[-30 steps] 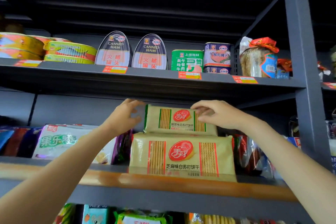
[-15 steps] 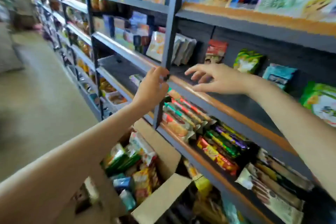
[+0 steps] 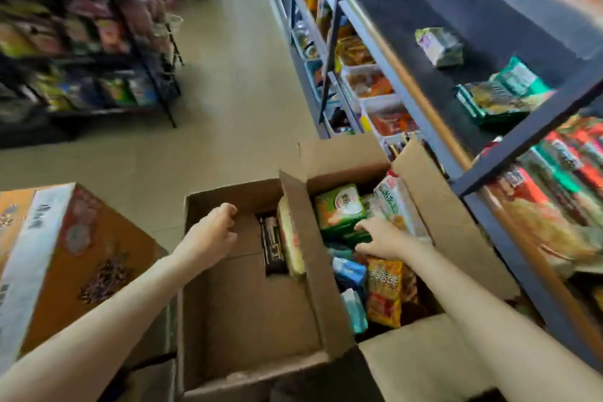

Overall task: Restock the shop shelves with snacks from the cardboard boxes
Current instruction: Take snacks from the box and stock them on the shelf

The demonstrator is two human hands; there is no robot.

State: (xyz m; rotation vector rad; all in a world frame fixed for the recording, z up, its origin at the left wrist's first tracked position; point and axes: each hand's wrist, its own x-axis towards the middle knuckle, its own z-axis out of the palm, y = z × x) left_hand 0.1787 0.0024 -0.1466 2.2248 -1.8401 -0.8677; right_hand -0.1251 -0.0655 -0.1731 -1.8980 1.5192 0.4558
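The right hand (image 3: 383, 238) reaches into an open brown cardboard box (image 3: 450, 225), fingers spread loosely and touching a green and orange snack packet (image 3: 341, 209); whether they grip it cannot be told. The left hand (image 3: 212, 233), fingers curled and holding nothing, hovers over a nearly empty brown cardboard box (image 3: 248, 313) containing a dark bar (image 3: 272, 246). Packet lettering is too blurred to read. A printed orange and white carton (image 3: 55, 258) stands at left. Dark metal shelves (image 3: 424, 42) with snacks rise at right.
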